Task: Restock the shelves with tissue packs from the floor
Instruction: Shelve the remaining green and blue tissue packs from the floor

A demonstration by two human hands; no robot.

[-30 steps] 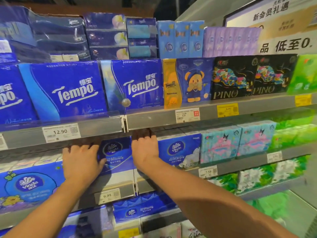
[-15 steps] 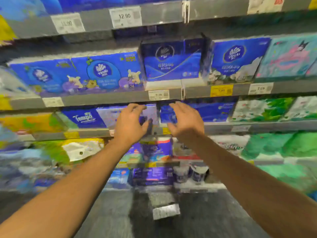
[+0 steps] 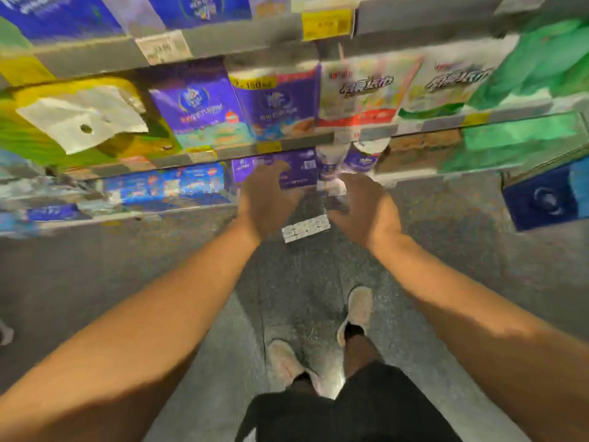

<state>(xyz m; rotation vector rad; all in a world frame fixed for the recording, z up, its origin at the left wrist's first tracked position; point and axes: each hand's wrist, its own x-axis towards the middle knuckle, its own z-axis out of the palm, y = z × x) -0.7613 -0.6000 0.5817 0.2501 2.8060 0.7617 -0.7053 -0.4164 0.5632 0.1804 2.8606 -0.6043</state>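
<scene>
Left hand [image 3: 266, 199]: empty grip, fingers spread and loosely curved, held out in front of the lowest shelf.
Right hand [image 3: 363, 207]: empty grip, fingers apart and relaxed, palm turned inward toward the left hand.
Small white tissue pack on the floor [image 3: 306, 228]: flat on the grey speckled floor [image 3: 159, 266], seen between and just below the two hands; neither hand touches it.
Lowest shelf [image 3: 178, 212]: holds a purple boxed tissue pack [image 3: 299, 169] partly behind the left fingers, two white-and-purple cylindrical rolls [image 3: 347, 161] beside it, and a row of blue wrapped packs [image 3: 178, 185] to the left; print too blurred to read.
Shelf above [image 3: 299, 143]: two purple upright tissue packs [image 3: 236, 103], two white packs with red and green bands [image 3: 404, 86], green wrapped packs [image 3: 541, 65] at right, a yellow-green pack with a white handle flap [image 3: 79, 116] at left.
Shelf edge tags: a yellow price label [image 3: 326, 25] and a white price label [image 3: 162, 47] on the upper rail; figures unreadable.
Dark blue pack [image 3: 541, 199]: at far right, near the floor; its support is unclear.
Person: pale shoes [image 3: 358, 309] and black shorts [image 3: 366, 409], standing on the floor facing the shelving.
</scene>
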